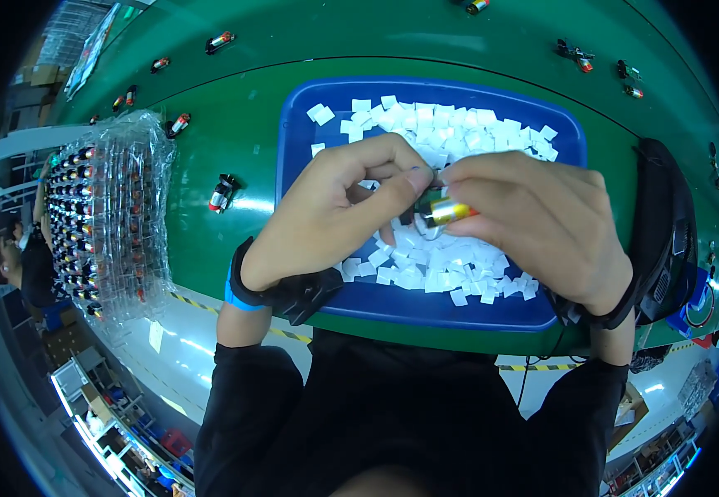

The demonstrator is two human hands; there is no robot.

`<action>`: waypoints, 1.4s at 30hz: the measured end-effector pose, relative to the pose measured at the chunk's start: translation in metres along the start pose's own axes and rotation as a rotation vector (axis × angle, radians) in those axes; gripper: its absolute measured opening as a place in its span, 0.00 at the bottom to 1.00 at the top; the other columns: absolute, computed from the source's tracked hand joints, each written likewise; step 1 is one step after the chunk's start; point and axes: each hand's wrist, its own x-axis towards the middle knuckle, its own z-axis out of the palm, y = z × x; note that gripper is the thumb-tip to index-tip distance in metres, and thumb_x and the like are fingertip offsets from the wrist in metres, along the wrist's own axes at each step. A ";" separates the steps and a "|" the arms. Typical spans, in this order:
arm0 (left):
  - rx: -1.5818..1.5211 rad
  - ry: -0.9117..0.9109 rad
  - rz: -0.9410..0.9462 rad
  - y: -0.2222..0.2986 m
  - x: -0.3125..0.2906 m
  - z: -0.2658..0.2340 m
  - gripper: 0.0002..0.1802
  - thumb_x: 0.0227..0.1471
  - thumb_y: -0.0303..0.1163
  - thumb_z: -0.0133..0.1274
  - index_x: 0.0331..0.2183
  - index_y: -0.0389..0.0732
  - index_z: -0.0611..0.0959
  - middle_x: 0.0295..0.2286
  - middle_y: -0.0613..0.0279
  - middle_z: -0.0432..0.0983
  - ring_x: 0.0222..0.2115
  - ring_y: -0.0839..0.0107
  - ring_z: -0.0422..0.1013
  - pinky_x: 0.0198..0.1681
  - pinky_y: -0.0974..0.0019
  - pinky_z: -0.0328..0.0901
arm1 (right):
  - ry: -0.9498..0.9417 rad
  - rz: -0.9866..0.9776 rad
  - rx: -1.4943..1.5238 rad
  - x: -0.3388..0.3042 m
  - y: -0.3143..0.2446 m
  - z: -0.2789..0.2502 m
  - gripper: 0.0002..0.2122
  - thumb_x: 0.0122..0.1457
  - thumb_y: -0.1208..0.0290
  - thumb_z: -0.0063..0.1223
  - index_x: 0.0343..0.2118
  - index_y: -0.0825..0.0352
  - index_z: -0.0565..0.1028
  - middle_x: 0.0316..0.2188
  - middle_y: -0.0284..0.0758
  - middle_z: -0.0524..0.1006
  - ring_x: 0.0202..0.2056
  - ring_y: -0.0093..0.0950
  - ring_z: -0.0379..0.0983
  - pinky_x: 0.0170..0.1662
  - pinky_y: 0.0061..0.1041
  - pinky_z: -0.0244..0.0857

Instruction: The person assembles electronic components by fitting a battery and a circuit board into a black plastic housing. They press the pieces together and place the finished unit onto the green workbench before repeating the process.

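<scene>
Above a blue tray [579,149] full of small white square pieces [426,269], my two hands meet fingertip to fingertip. My right hand [542,215] is closed on a small battery-like cylinder [449,211], yellow and red with a dark end pointing left. My left hand [351,195] pinches thumb against forefinger right beside that dark end; what lies in the pinch is too small and covered to name. Another such cylinder with a black part [222,193] lies on the green table, left of the tray.
A stack of clear plastic trays [115,219] filled with similar parts stands at the left table edge. More loose parts [575,55] are scattered along the far side of the green table [235,99]. A black bag [666,215] sits right of the tray. Another person [24,261] is at far left.
</scene>
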 end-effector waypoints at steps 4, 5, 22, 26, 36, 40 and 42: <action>-0.020 0.087 -0.059 0.000 0.001 0.005 0.11 0.65 0.34 0.47 0.37 0.34 0.76 0.27 0.62 0.74 0.20 0.81 0.70 0.20 0.77 0.64 | 0.043 -0.077 -0.177 -0.002 -0.005 0.009 0.14 0.46 0.70 0.66 0.34 0.71 0.78 0.35 0.40 0.81 0.27 0.31 0.78 0.26 0.23 0.71; -0.038 0.124 -0.084 0.000 0.002 0.007 0.12 0.64 0.34 0.48 0.37 0.34 0.76 0.26 0.62 0.74 0.19 0.81 0.70 0.19 0.77 0.64 | 0.042 -0.077 -0.176 -0.002 -0.008 0.011 0.14 0.46 0.70 0.66 0.34 0.71 0.78 0.35 0.40 0.81 0.27 0.31 0.78 0.26 0.23 0.71; -0.303 -0.060 -0.133 0.006 0.003 0.003 0.20 0.65 0.37 0.44 0.47 0.28 0.74 0.32 0.55 0.76 0.19 0.76 0.70 0.18 0.72 0.69 | 0.052 0.003 -0.228 0.000 0.002 0.000 0.15 0.44 0.69 0.69 0.34 0.70 0.77 0.32 0.39 0.80 0.27 0.29 0.77 0.24 0.23 0.67; -0.327 -0.012 -0.153 0.000 0.007 0.003 0.21 0.65 0.38 0.45 0.46 0.27 0.75 0.33 0.53 0.77 0.21 0.75 0.70 0.18 0.71 0.70 | 0.092 0.087 -0.238 0.003 0.000 0.002 0.16 0.43 0.70 0.69 0.34 0.68 0.78 0.30 0.37 0.78 0.26 0.28 0.75 0.24 0.23 0.66; -0.434 -0.078 -0.240 0.001 0.008 -0.002 0.19 0.63 0.36 0.48 0.45 0.28 0.76 0.33 0.52 0.77 0.21 0.76 0.71 0.19 0.71 0.71 | -0.045 -0.051 -0.286 0.003 -0.004 -0.008 0.12 0.43 0.74 0.68 0.33 0.66 0.78 0.25 0.32 0.73 0.23 0.26 0.71 0.22 0.21 0.63; -0.296 -0.005 -0.103 -0.003 0.007 0.005 0.18 0.63 0.34 0.49 0.47 0.28 0.76 0.32 0.53 0.77 0.22 0.76 0.72 0.20 0.72 0.71 | 0.000 0.083 -0.305 0.000 -0.002 0.004 0.09 0.47 0.76 0.65 0.32 0.67 0.77 0.26 0.31 0.72 0.22 0.27 0.71 0.22 0.22 0.63; -0.237 0.020 -0.040 -0.003 0.006 0.009 0.17 0.63 0.33 0.50 0.47 0.28 0.75 0.32 0.53 0.77 0.23 0.77 0.72 0.21 0.73 0.71 | 0.003 0.152 -0.233 0.000 -0.002 0.001 0.08 0.48 0.76 0.64 0.32 0.67 0.77 0.27 0.32 0.73 0.23 0.27 0.72 0.22 0.22 0.64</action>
